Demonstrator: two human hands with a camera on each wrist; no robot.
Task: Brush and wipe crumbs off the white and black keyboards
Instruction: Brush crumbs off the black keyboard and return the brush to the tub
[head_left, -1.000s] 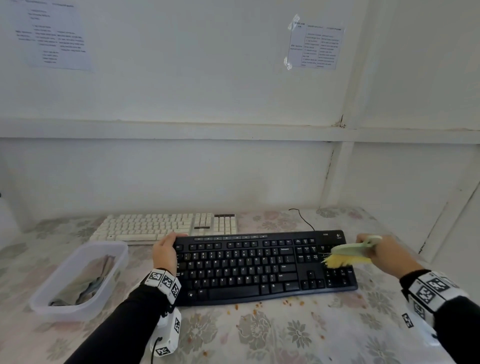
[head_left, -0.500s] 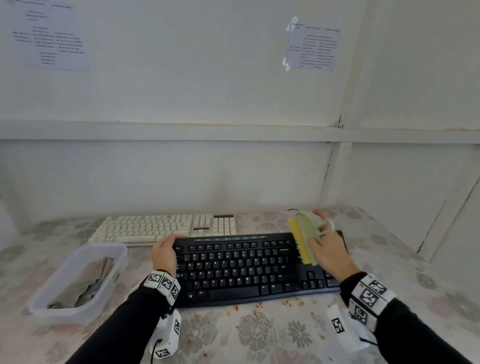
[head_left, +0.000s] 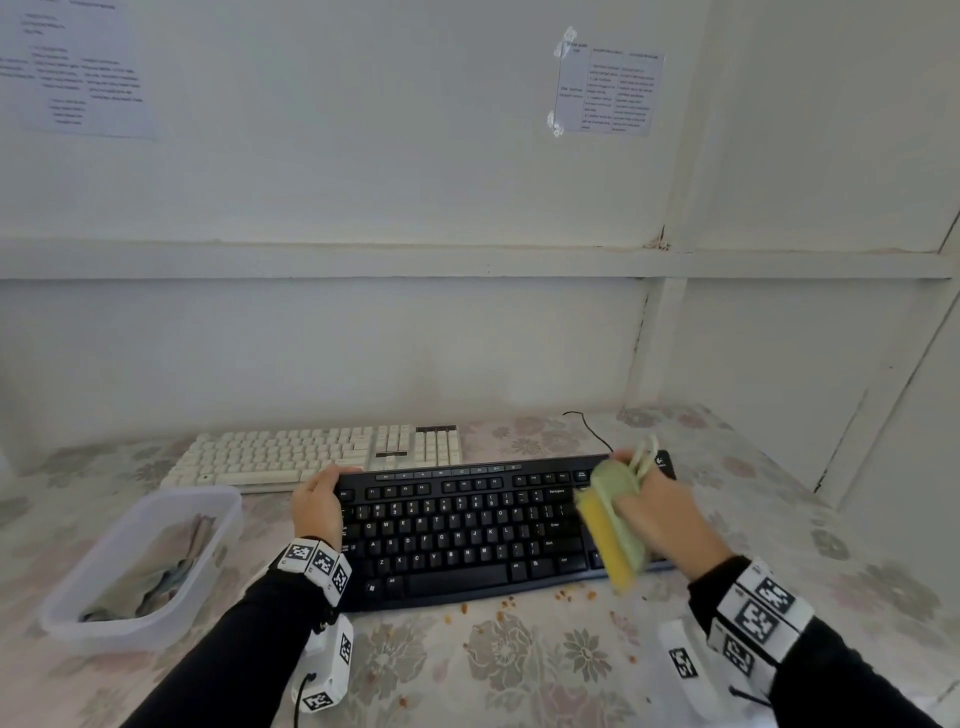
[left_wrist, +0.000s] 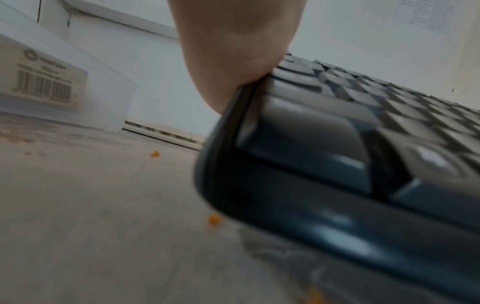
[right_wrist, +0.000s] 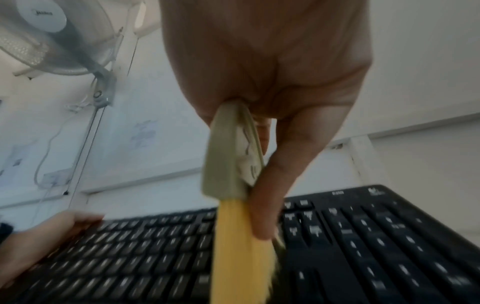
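The black keyboard (head_left: 467, 525) lies near the front of the table, its back edge raised. My left hand (head_left: 319, 501) grips its left end (left_wrist: 259, 144). My right hand (head_left: 654, 509) holds a pale green brush (head_left: 615, 514) with yellow bristles (right_wrist: 239, 246) over the keyboard's right part (right_wrist: 389, 236), bristles facing left. The white keyboard (head_left: 311, 454) sits behind the black one, untouched. Orange crumbs (head_left: 506, 603) lie scattered on the cloth in front of the black keyboard, and one crumb (left_wrist: 215, 220) lies under its left corner.
A clear plastic tub (head_left: 140, 561) holding cloths stands at the left, next to my left arm. A floral tablecloth (head_left: 519, 670) covers the table. Walls close the back and the right side. A black cable (head_left: 587, 428) runs behind the black keyboard. A wall fan (right_wrist: 52, 37) hangs above.
My right hand has swept the brush from the keyboard's back edge toward the front edge at its right part. The left hand has kept its hold on the left end.
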